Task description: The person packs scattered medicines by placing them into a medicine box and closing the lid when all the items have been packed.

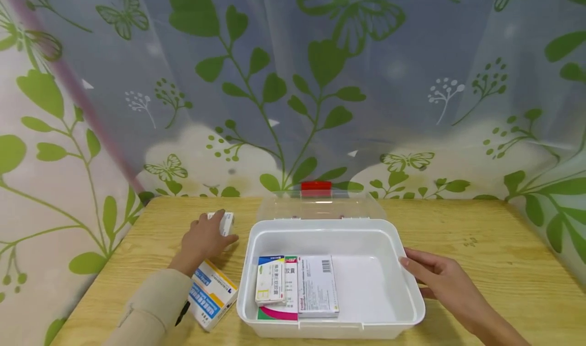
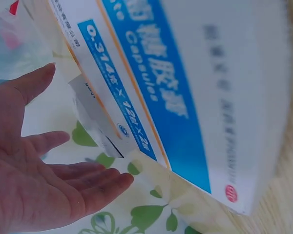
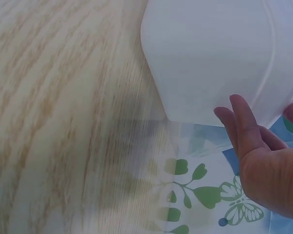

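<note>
A white plastic storage box (image 1: 329, 329) stands on the table with its clear lid (image 1: 320, 206) swung back. Inside, at its left, lie a vitamin E softgel box (image 1: 271, 281), a green-and-magenta medicine box (image 1: 291, 285) beneath it, and a white capsule box (image 1: 318, 285). My left hand (image 1: 204, 238) reaches over a small white medicine box (image 1: 226, 225), fingers spread and apart from the thumb. Below that wrist lies a blue, white and orange capsule box (image 1: 211, 295), large in the left wrist view (image 2: 156, 87). My right hand (image 1: 441, 280) holds the storage box's right rim, thumb on top, fingers against the outer wall (image 3: 210, 63).
The wooden table (image 1: 480, 244) stretches to both sides of the storage box. A red latch (image 1: 316, 187) sits on the raised lid edge. A leaf-and-butterfly patterned curtain (image 1: 284, 81) hangs behind the table and at its sides.
</note>
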The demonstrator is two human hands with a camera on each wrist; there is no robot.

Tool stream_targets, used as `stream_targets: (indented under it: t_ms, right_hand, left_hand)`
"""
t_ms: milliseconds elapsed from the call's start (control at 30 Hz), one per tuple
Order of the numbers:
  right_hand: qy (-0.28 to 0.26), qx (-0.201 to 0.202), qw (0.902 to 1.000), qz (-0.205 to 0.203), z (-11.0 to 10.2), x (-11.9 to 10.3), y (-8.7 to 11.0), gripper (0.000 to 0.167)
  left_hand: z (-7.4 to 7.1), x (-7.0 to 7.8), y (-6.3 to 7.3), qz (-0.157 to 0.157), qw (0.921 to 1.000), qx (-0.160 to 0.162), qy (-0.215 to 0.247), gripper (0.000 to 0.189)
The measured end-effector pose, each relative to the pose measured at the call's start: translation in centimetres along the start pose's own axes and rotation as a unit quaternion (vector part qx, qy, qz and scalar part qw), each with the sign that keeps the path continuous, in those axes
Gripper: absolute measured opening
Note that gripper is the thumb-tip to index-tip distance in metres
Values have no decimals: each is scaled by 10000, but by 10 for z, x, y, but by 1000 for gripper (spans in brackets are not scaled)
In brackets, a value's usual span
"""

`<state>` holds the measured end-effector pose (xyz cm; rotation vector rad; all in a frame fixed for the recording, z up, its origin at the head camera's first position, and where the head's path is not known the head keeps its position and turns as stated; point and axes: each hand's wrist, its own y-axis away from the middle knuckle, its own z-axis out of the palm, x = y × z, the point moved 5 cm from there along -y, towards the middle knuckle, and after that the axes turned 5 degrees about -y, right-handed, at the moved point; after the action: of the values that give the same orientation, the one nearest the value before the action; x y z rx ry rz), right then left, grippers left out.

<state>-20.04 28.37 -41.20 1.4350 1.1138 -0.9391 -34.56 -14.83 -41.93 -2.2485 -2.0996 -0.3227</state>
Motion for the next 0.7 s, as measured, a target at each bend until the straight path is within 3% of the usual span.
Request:
stream_targets:
  t_ms: [200, 500, 700]
  right_hand:
    - [8, -53, 10000, 15, -1, 0, 0, 69]
    - [8, -104, 9999, -39, 1, -2, 0, 68]
    - [-51, -115, 9999, -37, -1, -2, 2, 68]
  left_hand:
    - [2, 4, -11, -66, 9999, -115, 2, 73]
    - [3, -4, -26, -301, 9987, -398, 104, 69]
    - [1, -1, -31, -338, 9980, -520, 143, 67]
